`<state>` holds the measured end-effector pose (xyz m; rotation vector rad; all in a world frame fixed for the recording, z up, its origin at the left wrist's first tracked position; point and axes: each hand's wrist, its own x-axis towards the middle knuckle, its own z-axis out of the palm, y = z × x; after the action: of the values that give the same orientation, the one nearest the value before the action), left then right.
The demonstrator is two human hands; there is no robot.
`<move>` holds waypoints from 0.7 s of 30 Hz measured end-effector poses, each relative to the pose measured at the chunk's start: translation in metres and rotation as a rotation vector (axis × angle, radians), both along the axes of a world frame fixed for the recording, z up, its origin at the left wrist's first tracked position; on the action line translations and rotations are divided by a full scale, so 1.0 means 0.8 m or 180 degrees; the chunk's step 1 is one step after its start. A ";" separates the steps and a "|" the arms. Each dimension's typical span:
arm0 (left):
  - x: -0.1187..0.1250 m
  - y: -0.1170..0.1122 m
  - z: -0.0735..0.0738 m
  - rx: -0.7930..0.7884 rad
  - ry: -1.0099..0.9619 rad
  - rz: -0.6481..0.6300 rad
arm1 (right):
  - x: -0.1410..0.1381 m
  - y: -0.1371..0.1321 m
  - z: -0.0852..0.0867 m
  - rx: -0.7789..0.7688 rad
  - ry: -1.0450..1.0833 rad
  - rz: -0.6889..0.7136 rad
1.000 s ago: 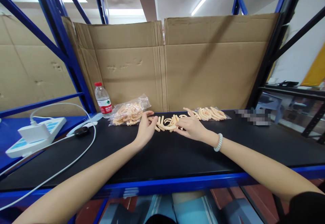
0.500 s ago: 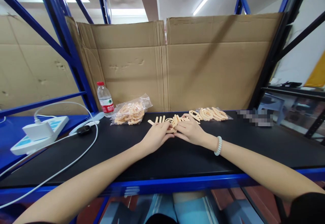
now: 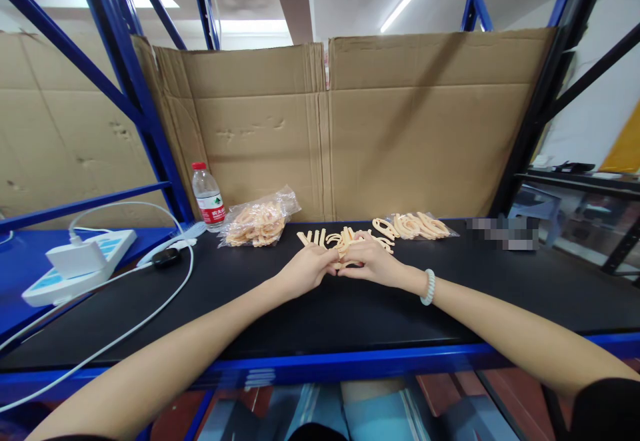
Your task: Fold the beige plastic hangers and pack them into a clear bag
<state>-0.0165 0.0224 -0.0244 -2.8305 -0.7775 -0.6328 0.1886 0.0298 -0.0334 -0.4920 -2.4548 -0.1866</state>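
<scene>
My left hand [image 3: 306, 270] and my right hand [image 3: 374, 261] meet over the middle of the black tabletop. The fingers of both are closed on a pale beige piece [image 3: 345, 265] between them, its full shape partly hidden. Just beyond the fingertips lie loose pale pieces: several short straight strips [image 3: 316, 238] on the left and an oval ring [image 3: 384, 228] on the right. More curved pieces sit behind and under the right hand, partly covered by it.
A clear plastic bag of similar pieces [image 3: 257, 221] lies at the back left, beside a red-capped water bottle [image 3: 207, 196]. Another bag of pieces [image 3: 423, 226] is back right. A power strip [image 3: 80, 264] and white cable [image 3: 192, 264] occupy the left. Cardboard [image 3: 425, 128] walls the back.
Both hands stay together at the middle. Their fingers have shifted slightly around the pale piece, and the strips behind the left hand show a little more.
</scene>
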 end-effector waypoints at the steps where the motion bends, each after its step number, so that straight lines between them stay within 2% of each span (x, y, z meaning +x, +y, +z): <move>1: -0.001 0.000 0.001 0.0066 0.0043 -0.0020 | 0.000 0.000 0.000 -0.0123 0.0064 -0.0010; 6: -0.013 0.000 0.015 0.0495 0.0263 0.0047 | 0.016 0.015 0.008 -0.0854 0.0722 -0.0387; 9: -0.026 0.009 0.025 0.0299 0.0205 0.0172 | 0.034 0.036 0.015 -0.0717 0.0926 -0.0594; 12: -0.042 0.025 0.026 0.0114 0.0431 0.0343 | 0.040 0.056 0.021 -0.0511 0.0856 -0.0669; 15: -0.055 0.040 0.020 0.0075 0.0633 0.0344 | 0.025 0.074 0.023 -0.0486 0.0538 -0.0602; 21: -0.061 0.049 0.007 -0.0156 0.0408 0.0116 | -0.027 0.101 0.011 -0.0430 -0.0013 -0.0474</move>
<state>-0.0655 0.0616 -0.0186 -2.8596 -0.8308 -0.4280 0.1668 0.1102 -0.0248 -0.7346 -2.4459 -0.0827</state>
